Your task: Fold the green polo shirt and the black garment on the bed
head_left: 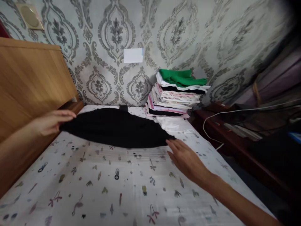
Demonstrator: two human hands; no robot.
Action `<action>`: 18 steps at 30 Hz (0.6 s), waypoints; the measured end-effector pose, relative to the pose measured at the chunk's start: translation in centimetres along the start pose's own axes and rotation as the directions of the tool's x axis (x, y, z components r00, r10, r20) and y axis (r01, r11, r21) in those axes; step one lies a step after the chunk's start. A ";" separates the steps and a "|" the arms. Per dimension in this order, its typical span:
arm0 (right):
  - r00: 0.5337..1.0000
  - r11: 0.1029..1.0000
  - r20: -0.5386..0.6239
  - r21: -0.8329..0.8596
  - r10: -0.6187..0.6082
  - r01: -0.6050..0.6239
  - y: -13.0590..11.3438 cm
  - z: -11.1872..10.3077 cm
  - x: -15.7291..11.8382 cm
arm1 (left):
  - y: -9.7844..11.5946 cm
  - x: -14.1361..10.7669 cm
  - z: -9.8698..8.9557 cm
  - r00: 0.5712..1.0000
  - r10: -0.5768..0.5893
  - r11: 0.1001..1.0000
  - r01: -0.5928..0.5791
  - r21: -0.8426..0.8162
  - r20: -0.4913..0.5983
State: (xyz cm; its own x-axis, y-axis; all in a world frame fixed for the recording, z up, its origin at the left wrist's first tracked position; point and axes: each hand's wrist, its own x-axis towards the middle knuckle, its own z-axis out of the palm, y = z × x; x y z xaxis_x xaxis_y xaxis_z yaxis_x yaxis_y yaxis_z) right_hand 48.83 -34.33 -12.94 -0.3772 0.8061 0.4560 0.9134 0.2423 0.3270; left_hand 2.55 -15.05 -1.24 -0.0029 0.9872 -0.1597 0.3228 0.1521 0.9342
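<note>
A black cloth garment (122,128) stretches sideways over the far half of the bed, its exact kind not clear. My left hand (53,121) pinches its left end, raised near the wooden headboard. At the opposite end, my right hand (182,155) grips the right corner between thumb and fingers, lower and closer to the sheet. Beyond the right corner rises a stack of folded clothes (174,97), topped by a green piece (183,77). A folded white cloth (169,123) lies at the foot of the stack.
The bed has a white patterned sheet (131,188). A wooden headboard (33,69) borders it on the left. A dark red ledge (216,128) with a white cable (205,121) runs along the right. Patterned wallpaper (105,75) with a white card (133,55) backs everything.
</note>
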 end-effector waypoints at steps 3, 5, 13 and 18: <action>0.999 0.998 0.031 0.060 0.014 -0.016 -2.3 2.5 -3.3 | -6.1 -1.3 1.3 0.922 -0.311 0.945 0.273 0.181 0.229; 0.998 0.990 0.023 0.131 0.050 -0.052 -2.8 2.8 -4.5 | -8.9 -1.6 1.6 0.886 -0.378 0.916 0.316 0.247 0.269; 0.927 0.775 0.199 0.510 0.317 -0.374 -1.1 1.4 -1.3 | -8.2 2.7 2.2 0.922 -0.267 0.888 0.121 0.444 0.281; 0.903 0.692 0.289 0.581 0.318 -0.429 -0.3 5.8 6.8 | -7.2 9.0 7.9 0.997 -0.016 0.861 -0.021 0.508 0.070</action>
State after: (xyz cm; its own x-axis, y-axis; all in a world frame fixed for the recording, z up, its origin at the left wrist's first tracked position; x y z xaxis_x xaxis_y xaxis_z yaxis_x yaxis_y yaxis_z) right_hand 46.86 -25.74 -14.73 -0.0064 0.9609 0.2769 0.8826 0.1356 -0.4501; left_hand 7.66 -7.63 -11.94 0.0581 0.9787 -0.1969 0.7586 0.0850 0.6460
